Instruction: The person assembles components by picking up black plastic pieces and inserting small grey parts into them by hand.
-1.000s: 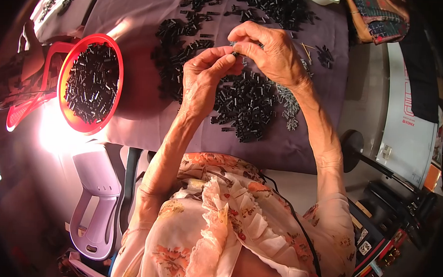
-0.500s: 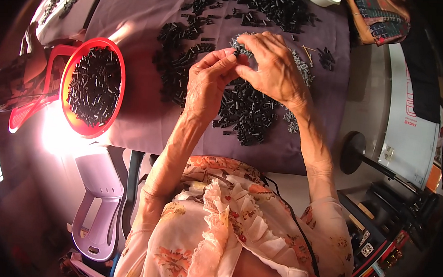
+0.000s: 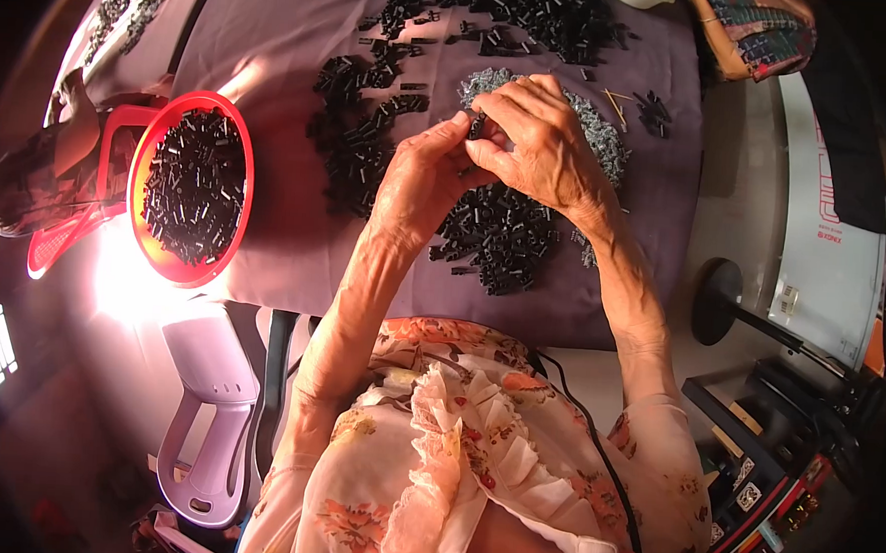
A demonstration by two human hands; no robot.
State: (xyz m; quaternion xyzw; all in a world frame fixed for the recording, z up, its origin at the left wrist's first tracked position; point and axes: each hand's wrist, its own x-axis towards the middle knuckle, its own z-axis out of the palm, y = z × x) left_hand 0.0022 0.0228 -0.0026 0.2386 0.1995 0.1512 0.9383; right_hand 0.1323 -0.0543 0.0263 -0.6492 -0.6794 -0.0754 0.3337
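Note:
My left hand (image 3: 418,180) and my right hand (image 3: 540,146) meet above the purple tablecloth (image 3: 269,147). A small black plastic part (image 3: 476,127) is pinched between the thumb and fingers of my right hand. Beside it is my left thumb tip; the left fingers curl behind, and what they hold is hidden. Below my hands lies a heap of small black plastic parts (image 3: 495,244). Small grey parts (image 3: 602,140) form a pile behind and right of my right hand, partly covered by it.
More black parts (image 3: 497,9) spread at the far side and left (image 3: 350,131). A red basket (image 3: 242,191) full of black parts stands at the left, near a lilac plastic chair (image 3: 213,365). Thin sticks (image 3: 615,107) lie right. Another person's arm (image 3: 716,40) shows at far right.
My left hand has shifted slightly down, its thumb now a little apart from the right fingers. The black part shows more clearly in my right fingertips. The whole view has shifted slightly.

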